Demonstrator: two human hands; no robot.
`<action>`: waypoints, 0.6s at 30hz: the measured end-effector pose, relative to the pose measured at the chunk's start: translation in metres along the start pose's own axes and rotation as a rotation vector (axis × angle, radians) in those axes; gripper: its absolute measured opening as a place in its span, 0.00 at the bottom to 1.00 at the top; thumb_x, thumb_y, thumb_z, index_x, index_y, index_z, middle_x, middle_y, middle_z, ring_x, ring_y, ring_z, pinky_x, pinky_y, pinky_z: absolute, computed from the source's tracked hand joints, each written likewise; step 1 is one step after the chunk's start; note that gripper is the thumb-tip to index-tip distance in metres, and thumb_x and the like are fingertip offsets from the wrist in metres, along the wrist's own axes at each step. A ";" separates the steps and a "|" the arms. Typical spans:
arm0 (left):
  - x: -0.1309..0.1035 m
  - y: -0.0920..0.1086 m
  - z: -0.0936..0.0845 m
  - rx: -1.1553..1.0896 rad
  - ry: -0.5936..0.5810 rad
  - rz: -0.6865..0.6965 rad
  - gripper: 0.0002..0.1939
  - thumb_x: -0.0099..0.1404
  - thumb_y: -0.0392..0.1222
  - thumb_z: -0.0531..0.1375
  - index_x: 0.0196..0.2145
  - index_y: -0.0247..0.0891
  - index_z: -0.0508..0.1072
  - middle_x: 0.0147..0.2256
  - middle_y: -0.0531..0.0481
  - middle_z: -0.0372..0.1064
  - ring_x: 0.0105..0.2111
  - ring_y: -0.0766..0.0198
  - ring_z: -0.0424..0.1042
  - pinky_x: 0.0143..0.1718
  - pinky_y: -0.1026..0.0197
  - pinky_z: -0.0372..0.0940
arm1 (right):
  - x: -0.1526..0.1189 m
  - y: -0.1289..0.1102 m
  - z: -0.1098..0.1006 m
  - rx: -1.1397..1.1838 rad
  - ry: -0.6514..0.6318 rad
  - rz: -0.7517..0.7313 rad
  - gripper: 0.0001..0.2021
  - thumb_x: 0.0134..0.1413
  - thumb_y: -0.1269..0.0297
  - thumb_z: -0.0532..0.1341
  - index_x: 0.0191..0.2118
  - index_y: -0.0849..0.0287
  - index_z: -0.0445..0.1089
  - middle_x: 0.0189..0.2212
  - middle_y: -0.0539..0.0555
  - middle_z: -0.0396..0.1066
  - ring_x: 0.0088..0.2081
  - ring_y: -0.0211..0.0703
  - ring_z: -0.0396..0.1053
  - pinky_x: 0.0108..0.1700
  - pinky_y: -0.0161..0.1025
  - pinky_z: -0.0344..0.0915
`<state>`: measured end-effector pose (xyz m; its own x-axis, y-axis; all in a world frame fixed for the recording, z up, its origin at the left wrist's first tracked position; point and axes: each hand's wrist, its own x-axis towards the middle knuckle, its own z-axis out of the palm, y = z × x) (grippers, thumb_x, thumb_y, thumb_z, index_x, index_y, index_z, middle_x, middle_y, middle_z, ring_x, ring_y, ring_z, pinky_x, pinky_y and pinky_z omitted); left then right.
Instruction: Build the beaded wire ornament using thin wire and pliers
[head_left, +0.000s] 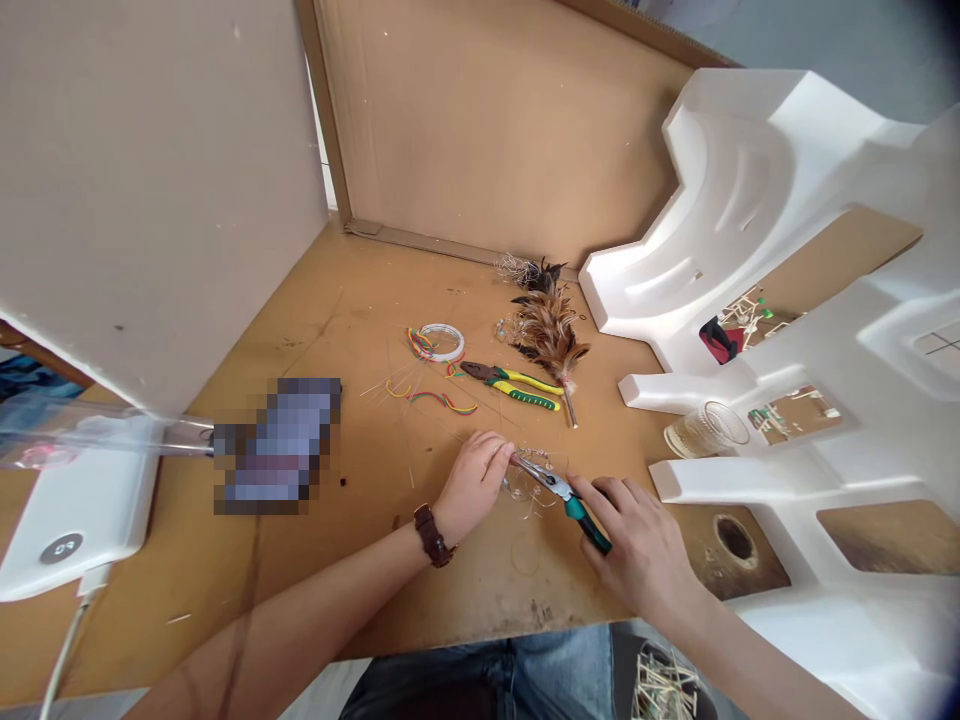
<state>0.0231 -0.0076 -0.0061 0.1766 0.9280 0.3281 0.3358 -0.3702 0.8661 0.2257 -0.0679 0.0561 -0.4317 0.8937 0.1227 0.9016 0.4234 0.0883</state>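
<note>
My right hand (pixel 634 535) is wrapped round the green and black handles of long-nosed pliers (pixel 556 484), whose jaws point left. The tips of the pliers meet the fingertips of my left hand (pixel 480 478), which are pinched together; what they hold is too small to make out. Thin wire with small clear beads (pixel 531 492) lies in loops under and beside the jaws. Beyond my hands, yellow-green pliers (pixel 517 385) lie next to a brown feather bundle (pixel 551 330) with a stick end. A white ring (pixel 442 343) lies among coloured wires.
A pixelated phone-like object (pixel 281 445) and a white device (pixel 82 510) with a cable are on the left. White moulded foam (pixel 712 250) stands at the right, with a glass (pixel 705 430) in it. Cardboard (pixel 487 120) rises behind. A bin of sticks (pixel 664 685) is below the table edge.
</note>
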 end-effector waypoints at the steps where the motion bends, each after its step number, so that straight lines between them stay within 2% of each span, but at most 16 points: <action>1: -0.001 0.002 0.000 0.017 0.009 0.015 0.14 0.66 0.38 0.45 0.26 0.37 0.64 0.28 0.50 0.64 0.32 0.63 0.61 0.38 0.59 0.57 | -0.001 -0.001 0.000 0.009 0.006 0.012 0.26 0.47 0.69 0.56 0.55 0.53 0.58 0.37 0.55 0.65 0.36 0.44 0.62 0.38 0.39 0.59; 8: -0.005 0.010 -0.003 0.178 0.050 0.105 0.13 0.66 0.36 0.45 0.27 0.37 0.64 0.30 0.49 0.65 0.34 0.62 0.61 0.40 0.56 0.55 | -0.005 -0.014 0.010 0.058 0.061 0.079 0.26 0.44 0.69 0.56 0.54 0.54 0.60 0.38 0.54 0.66 0.36 0.43 0.64 0.38 0.39 0.61; 18: -0.004 0.008 -0.008 0.303 0.080 0.165 0.13 0.66 0.35 0.44 0.29 0.38 0.65 0.31 0.50 0.66 0.36 0.62 0.61 0.48 0.52 0.52 | -0.009 -0.027 0.024 0.134 0.143 0.196 0.26 0.45 0.68 0.55 0.54 0.53 0.59 0.38 0.53 0.66 0.36 0.43 0.65 0.37 0.39 0.62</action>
<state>0.0177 -0.0142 0.0020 0.1828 0.8505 0.4931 0.5698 -0.5004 0.6519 0.2063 -0.0835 0.0286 -0.2399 0.9343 0.2636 0.9596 0.2693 -0.0812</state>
